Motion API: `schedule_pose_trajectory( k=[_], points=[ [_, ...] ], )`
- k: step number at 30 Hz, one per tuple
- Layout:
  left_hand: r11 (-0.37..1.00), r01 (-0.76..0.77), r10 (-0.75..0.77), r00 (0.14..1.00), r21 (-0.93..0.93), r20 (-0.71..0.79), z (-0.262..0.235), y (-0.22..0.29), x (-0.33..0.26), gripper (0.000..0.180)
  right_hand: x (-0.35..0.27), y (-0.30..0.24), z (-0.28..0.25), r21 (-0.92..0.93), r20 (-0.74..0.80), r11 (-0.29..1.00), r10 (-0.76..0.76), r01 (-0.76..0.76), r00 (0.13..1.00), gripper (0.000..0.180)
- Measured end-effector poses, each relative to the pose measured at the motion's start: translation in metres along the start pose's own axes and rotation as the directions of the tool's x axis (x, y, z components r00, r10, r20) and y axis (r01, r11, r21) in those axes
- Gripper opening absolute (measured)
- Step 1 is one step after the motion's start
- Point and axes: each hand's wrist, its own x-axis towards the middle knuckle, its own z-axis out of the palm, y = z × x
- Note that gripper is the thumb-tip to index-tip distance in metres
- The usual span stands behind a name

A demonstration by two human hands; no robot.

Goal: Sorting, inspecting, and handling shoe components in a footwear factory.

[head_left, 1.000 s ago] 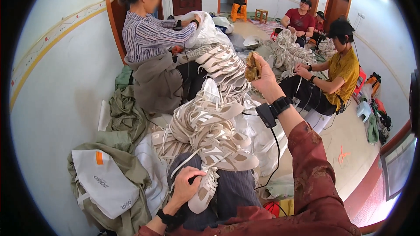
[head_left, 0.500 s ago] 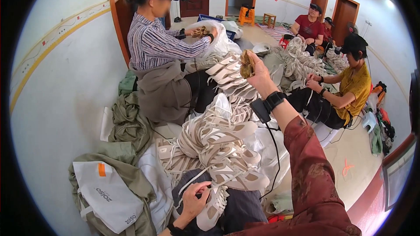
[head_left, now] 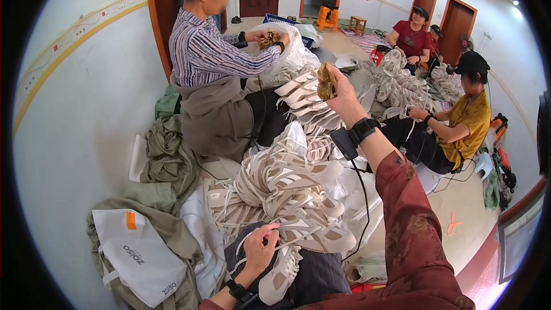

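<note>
Holding brown clump (head_left: pixel 327 83), right hand (head_left: pixel 345 96) before plastic bag (head_left: pixel 297 51), contents hidden

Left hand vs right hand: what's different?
Position: the left hand is low, near the lap; the right hand is raised out in front.
Contact: the right hand grips a brown-gold clump; the left hand is beside a beige-and-white shoe upper, grip unclear.
Shared: both are bare, with black wristbands.

orange stool (head_left: pixel 328 18) | wooden stool (head_left: pixel 357 20) | blue crate (head_left: pixel 279 19), probably | white bag (head_left: pixel 140 258) on olive cloth (head_left: pixel 177 218)
</note>
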Motion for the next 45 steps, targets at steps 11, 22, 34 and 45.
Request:
schedule_pose_trajectory(
  k=[11,22,34,45],
  points=[
    [0.999,-0.030,0.031,0.998,0.016,-0.063,0.004,-0.007,-0.001,0.015,-0.007,0.011,0.010,0.043,0.062,0.999,0.010,-0.013,0.998,0.023],
    [0.999,-0.017,0.020,0.998,0.044,-0.060,0.001,0.000,0.000,0.015,-0.022,0.009,0.021,0.089,0.116,0.996,0.021,-0.032,0.993,0.022],
    [0.991,-0.055,0.064,0.995,0.121,-0.072,0.003,-0.006,0.001,0.016,-0.045,-0.001,0.032,0.197,0.343,0.976,0.019,-0.091,0.939,0.027],
    [0.988,-0.056,0.071,0.991,0.141,-0.110,0.006,-0.012,0.000,0.015,-0.047,-0.008,0.023,0.042,0.368,0.985,0.140,-0.167,0.919,0.030]
  ],
)
